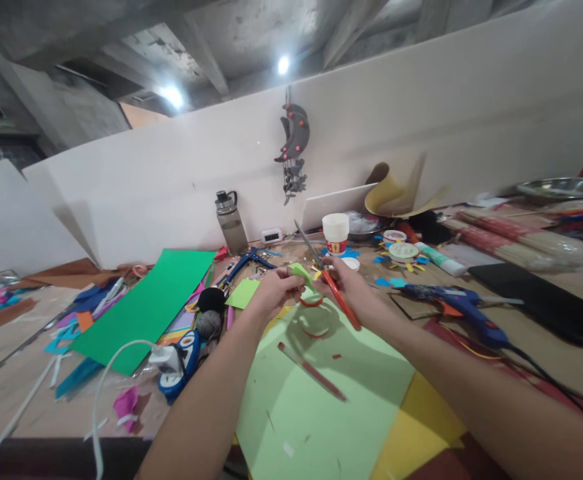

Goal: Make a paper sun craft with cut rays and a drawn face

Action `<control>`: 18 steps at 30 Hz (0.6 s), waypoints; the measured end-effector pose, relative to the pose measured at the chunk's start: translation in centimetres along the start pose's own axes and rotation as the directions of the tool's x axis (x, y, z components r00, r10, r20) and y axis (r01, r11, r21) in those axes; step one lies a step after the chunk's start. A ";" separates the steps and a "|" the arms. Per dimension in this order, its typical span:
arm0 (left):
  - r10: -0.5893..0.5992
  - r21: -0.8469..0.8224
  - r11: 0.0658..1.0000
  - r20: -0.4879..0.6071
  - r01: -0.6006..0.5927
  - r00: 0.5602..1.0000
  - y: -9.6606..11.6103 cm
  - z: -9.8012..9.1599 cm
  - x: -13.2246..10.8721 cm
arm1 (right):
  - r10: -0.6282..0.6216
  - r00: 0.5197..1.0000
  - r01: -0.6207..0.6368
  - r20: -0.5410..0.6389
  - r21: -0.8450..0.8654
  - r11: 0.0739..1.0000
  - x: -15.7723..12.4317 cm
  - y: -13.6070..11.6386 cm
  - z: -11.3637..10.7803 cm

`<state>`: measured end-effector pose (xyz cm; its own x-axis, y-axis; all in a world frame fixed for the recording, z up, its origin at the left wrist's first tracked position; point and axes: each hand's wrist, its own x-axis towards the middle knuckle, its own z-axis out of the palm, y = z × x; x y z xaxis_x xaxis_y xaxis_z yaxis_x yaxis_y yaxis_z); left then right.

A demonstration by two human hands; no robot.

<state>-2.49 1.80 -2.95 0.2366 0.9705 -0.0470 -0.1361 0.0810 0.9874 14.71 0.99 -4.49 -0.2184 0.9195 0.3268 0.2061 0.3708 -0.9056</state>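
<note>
My left hand (pixel 282 291) pinches a small piece of light green paper (pixel 300 272) above the middle of the work surface. In my right hand (pixel 347 283) is a pair of scissors with orange-red handles (pixel 342 304); its metal blades point up and away, just right of the green piece. Below my hands are curved red bands (pixel 312 303), partly hidden by my fingers; I cannot tell what they belong to. A red pen (pixel 312 372) lies on the large pale green sheet (pixel 281 413) under my hands, with small paper scraps near it.
Left are a green sheet (pixel 156 300), a blue-white power strip (pixel 180 367) and a white cable. Behind stand a bottle (pixel 232 227) and stacked paper cups (pixel 335 230). Right lie a blue glue gun (pixel 464 310), its cord, and a black slab (pixel 546 303). A moon ornament (pixel 295 133) hangs behind.
</note>
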 end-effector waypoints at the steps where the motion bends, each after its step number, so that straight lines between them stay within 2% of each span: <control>1: -0.002 0.002 1.000 0.002 0.002 1.000 0.0 0.1 0.0 | 0.006 1.000 -0.006 0.002 -0.019 1.000 -0.1 -0.2 -0.1; 8: -0.029 -0.048 0.998 0.008 0.029 1.000 -0.3 0.7 -0.2 | -0.017 1.000 0.016 -0.021 -0.043 0.999 -0.4 -0.2 0.0; 15: -0.017 -0.229 0.973 0.070 0.033 0.997 -0.2 1.2 -0.4 | 0.028 0.995 -0.016 -0.096 0.128 0.992 -0.7 -1.9 0.2; 18: 0.003 -0.259 0.966 0.052 0.010 0.999 -0.2 1.5 -0.6 | 0.008 0.989 0.008 -0.148 0.108 0.994 -0.7 -2.3 0.2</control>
<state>-1.19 0.92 -2.86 0.2862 0.9575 -0.0357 -0.3782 0.1471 0.9139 14.24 -0.58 -2.67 -0.0726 0.9317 0.3560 0.1001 0.3619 -0.9268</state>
